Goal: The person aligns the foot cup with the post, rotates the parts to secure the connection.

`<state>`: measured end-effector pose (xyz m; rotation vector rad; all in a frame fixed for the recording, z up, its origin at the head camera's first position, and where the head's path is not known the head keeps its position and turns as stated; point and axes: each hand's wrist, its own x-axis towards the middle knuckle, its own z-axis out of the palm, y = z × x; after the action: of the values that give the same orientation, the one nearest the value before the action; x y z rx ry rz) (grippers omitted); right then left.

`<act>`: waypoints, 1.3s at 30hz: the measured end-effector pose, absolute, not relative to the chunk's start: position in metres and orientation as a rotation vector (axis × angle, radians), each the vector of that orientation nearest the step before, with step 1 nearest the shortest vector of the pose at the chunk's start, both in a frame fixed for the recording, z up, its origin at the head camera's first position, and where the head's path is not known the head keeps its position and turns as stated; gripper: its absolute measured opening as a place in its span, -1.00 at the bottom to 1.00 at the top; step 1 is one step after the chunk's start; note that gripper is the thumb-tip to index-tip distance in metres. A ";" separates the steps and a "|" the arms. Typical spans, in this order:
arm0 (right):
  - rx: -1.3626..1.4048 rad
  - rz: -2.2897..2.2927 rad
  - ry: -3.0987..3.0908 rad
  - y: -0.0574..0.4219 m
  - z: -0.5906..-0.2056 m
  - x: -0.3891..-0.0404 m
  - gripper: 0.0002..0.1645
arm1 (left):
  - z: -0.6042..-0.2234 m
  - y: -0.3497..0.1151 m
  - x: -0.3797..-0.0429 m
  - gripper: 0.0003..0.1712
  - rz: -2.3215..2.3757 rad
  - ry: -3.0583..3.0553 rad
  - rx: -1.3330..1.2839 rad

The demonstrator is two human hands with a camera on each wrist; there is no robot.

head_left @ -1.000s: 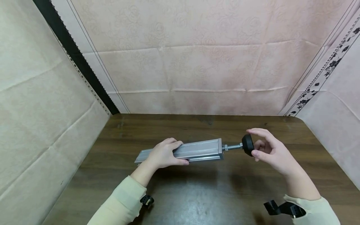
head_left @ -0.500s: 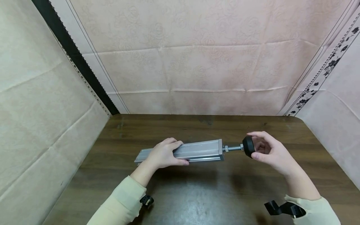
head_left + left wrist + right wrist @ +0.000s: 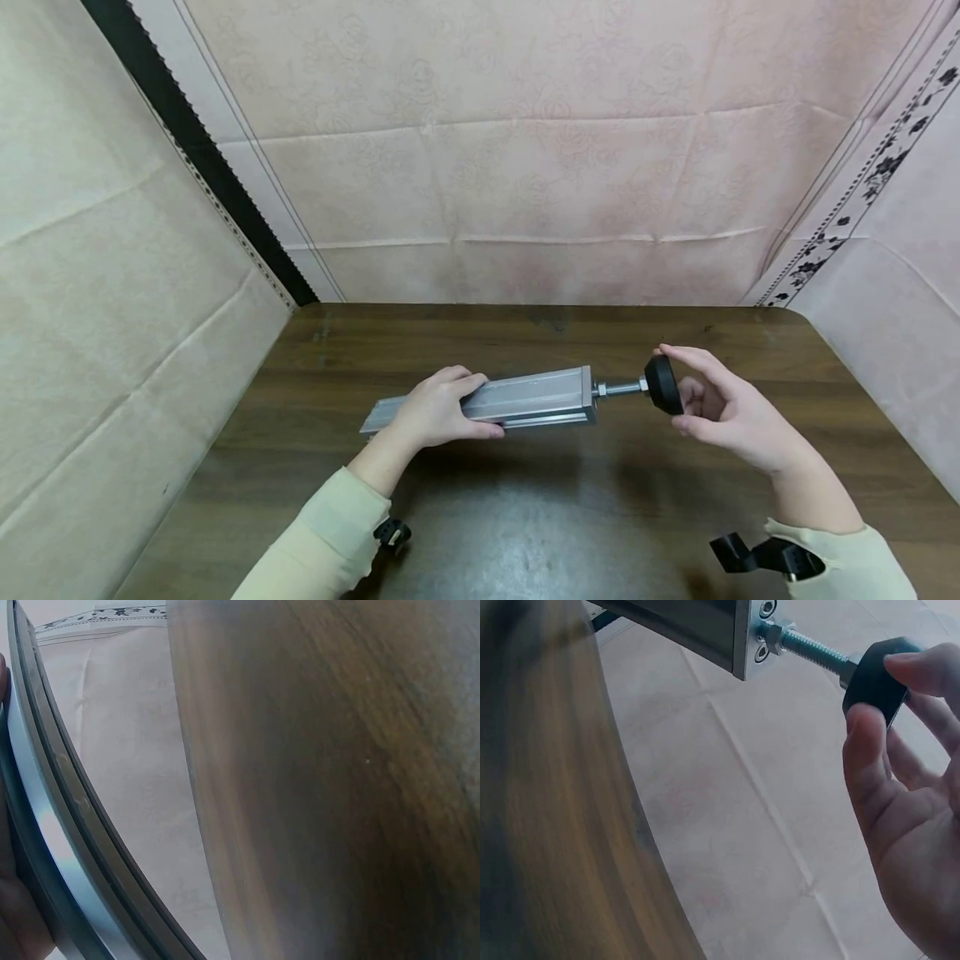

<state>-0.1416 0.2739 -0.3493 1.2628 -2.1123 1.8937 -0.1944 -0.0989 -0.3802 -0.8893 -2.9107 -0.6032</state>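
Note:
My left hand (image 3: 438, 410) grips a silver aluminium profile (image 3: 536, 398) from above, thumb on the near side, holding it over the table. Grooves run along the profile (image 3: 56, 825) in the left wrist view. From its right end, closed by a plate with screws (image 3: 759, 634), a threaded rod (image 3: 622, 389) with a nut sticks out. At the rod's tip is a black levelling foot (image 3: 663, 385). My right hand (image 3: 731, 408) pinches this foot at its rim between thumb and fingers, as the right wrist view shows.
Below lies a brown wood-grain table (image 3: 487, 517), its far edge running along a pale patterned cloth (image 3: 525, 183). More cloth hangs at the left (image 3: 135, 333) and right. A black camera mount (image 3: 765, 557) sits on the right wrist.
My right fingers have shifted round the rim of the levelling foot, which now leans at a slightly different angle. The left hand and the profile have stayed almost still.

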 end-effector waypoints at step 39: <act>0.624 1.541 -2.485 0.269 -0.345 -0.133 -0.27 | -0.380 -0.099 -0.192 -0.05 -0.594 -2.924 -0.873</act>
<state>-0.1325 0.2690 -0.3454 0.6236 -2.4853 1.5410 -0.1919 -0.0989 -0.3799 -0.8731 -2.9236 -0.5943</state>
